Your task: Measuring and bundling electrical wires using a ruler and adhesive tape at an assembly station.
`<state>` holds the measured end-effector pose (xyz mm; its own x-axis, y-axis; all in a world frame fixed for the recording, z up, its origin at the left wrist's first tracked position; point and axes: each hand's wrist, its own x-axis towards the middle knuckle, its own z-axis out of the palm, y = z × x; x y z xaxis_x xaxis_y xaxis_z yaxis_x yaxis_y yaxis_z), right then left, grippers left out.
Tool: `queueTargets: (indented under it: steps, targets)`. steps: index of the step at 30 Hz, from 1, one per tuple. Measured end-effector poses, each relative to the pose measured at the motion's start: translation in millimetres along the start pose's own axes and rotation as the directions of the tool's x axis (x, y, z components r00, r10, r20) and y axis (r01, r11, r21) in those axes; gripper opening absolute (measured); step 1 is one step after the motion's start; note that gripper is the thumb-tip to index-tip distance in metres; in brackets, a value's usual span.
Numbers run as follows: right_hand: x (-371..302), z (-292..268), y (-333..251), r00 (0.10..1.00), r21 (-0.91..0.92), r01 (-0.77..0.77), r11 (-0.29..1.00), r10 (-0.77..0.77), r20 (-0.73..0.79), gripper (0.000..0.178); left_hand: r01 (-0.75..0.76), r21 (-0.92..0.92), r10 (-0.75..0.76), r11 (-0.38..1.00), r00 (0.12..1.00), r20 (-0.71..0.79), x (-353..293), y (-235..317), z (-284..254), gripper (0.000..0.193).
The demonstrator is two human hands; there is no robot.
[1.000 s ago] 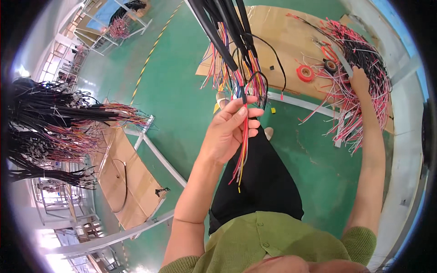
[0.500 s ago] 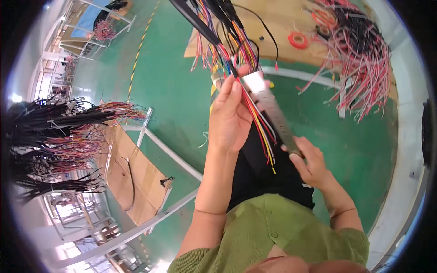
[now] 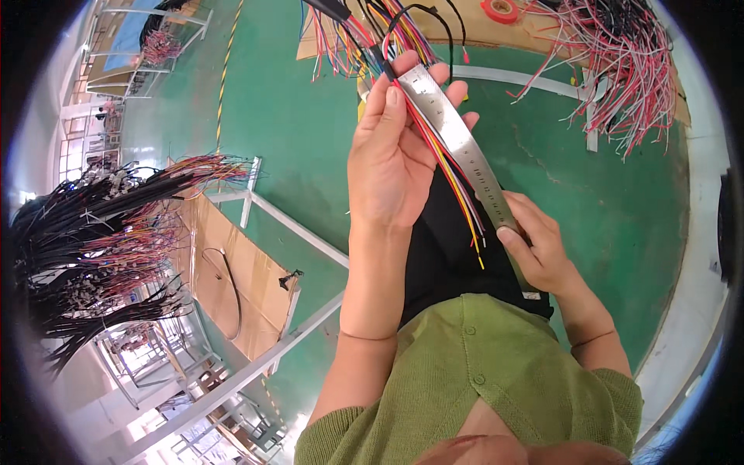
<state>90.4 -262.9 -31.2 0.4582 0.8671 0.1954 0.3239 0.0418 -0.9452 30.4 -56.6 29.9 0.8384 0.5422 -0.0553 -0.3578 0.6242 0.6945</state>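
Observation:
My left hand (image 3: 384, 159) pinches a wire harness between thumb and fingers, near where its loose wires (image 3: 463, 195) leave a black wrap. Red, yellow, white and dark strands run down toward my lap. Beside them lies a steel ruler (image 3: 459, 139), tilted, its marked face up. The ruler's far end rests across the spread fingers of my left hand. Its near part is gripped by my right hand (image 3: 539, 242), thumb on top. Above my left hand the harness continues as a black sleeve (image 3: 329, 8) among more coloured wires.
A cardboard-covered table (image 3: 496, 35) ahead bears a red tape roll (image 3: 500, 10) and a heap of red and white wires (image 3: 620, 77). To my left, black cable bundles (image 3: 101, 232) hang by a metal frame (image 3: 302, 232) and a cardboard sheet (image 3: 232, 271).
The ruler has moved up along the wires, and its far end now lies farther over my left fingers. Its markings show more clearly. The whole view has shifted somewhat.

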Motion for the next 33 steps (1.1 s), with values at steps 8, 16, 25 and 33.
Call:
queueTargets:
  steps: [8, 16, 25, 33]
  targets:
    - [4.3, 2.9, 2.9, 0.998, -0.084, 0.07, 0.994, -0.069, 0.008, 0.035, -0.05, -0.019, 0.051, 0.999, 0.998, 0.031, -1.1, -2.1, -0.7, 0.035]
    - [29.0, -2.9, 6.7, 0.998, -0.15, -0.043, 0.988, 0.05, 0.046, 0.045, -0.191, 0.267, 0.236, 0.945, 0.96, -0.148, 13.8, -8.6, -9.2, 0.02]
    - [95.0, 13.8, 22.4, 0.838, 0.689, -0.483, 0.541, 0.059, 0.542, 0.044, -0.168, 0.368, 0.192, 0.914, 0.981, -0.03, 43.5, 5.8, -33.9, 0.029]
    - [62.7, -3.6, 11.2, 0.75, 0.608, -0.619, 0.498, 0.145, 0.645, 0.041, 0.104, 0.062, -0.116, 0.993, 0.963, 0.245, 43.3, 27.9, -48.9, 0.033]
